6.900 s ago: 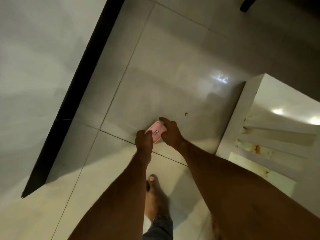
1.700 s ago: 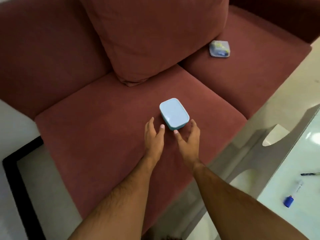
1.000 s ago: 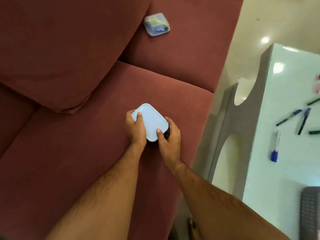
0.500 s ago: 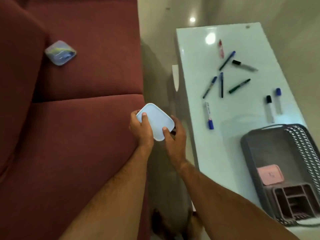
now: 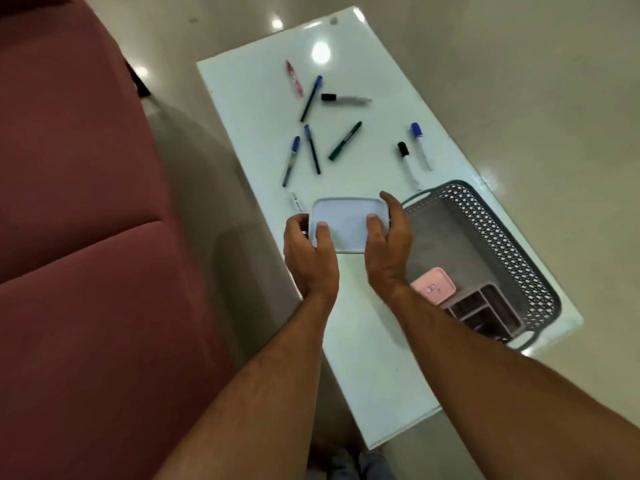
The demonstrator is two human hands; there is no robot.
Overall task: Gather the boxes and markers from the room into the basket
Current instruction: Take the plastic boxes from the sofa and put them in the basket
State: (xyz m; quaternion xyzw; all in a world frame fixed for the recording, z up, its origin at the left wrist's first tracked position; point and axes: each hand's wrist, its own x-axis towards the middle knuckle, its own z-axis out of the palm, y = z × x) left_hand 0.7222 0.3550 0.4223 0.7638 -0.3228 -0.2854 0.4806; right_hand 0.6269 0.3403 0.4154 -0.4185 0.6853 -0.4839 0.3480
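SETTING: home living room | EVIDENCE: we are seeing a maroon sofa (image 5: 86,271) sitting beside a low white coffee table (image 5: 367,368) on a glossy tiled floor (image 5: 536,81)

A glossy white counter (image 5: 363,358) runs diagonally through the view, with ceiling lights reflected at its far end. A dark red sofa (image 5: 86,271) occupies the left side, its two seat cushions divided by a seam. Pale polished floor (image 5: 519,81) surrounds both.
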